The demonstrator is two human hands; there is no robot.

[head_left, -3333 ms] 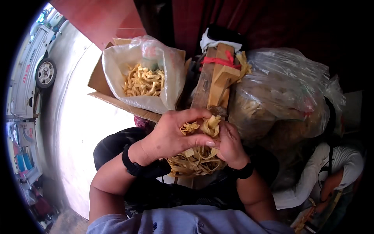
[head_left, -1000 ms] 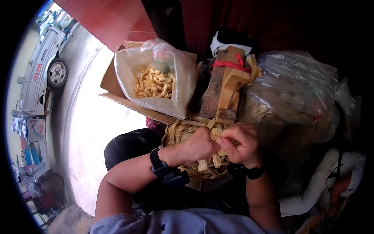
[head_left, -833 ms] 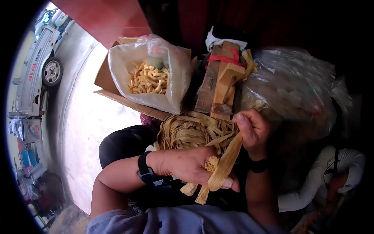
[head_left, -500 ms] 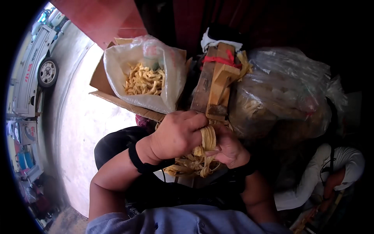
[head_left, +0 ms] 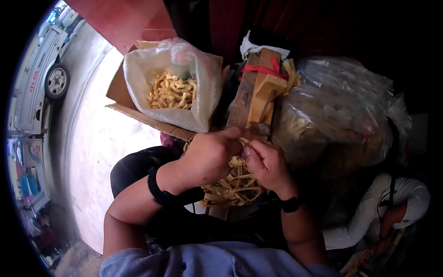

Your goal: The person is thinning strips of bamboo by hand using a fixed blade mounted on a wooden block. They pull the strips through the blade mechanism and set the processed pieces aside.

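Observation:
My left hand (head_left: 206, 157) is closed, its knuckles up, in front of a wooden stand. Facing it, my right hand (head_left: 268, 167) pinches with the thumb pressed on the fingers. Between the two fingertips runs a thin, pale yellow fibrous strip (head_left: 244, 141), looped and held from both sides; most of it is hidden by my fingers. Just below my hands lies a tangled heap of similar yellow strips (head_left: 235, 188). The wooden stand (head_left: 243, 99) has a slanted wooden block (head_left: 268, 87) and a red tie (head_left: 263, 70) around it.
At the far left, a cardboard box (head_left: 117, 87) lined with a white plastic bag (head_left: 138, 69) holds short, twisted yellow pieces (head_left: 173, 92). A large clear plastic bag (head_left: 341, 101) sits right of the stand. Another person's white sleeve (head_left: 364, 217) is at the lower right; a vehicle (head_left: 37, 78) stands far left.
The wide folded band between my hands has shrunk to a thin loop. My right hand has risen and turned, its thumb now uppermost; more of the strip heap shows below.

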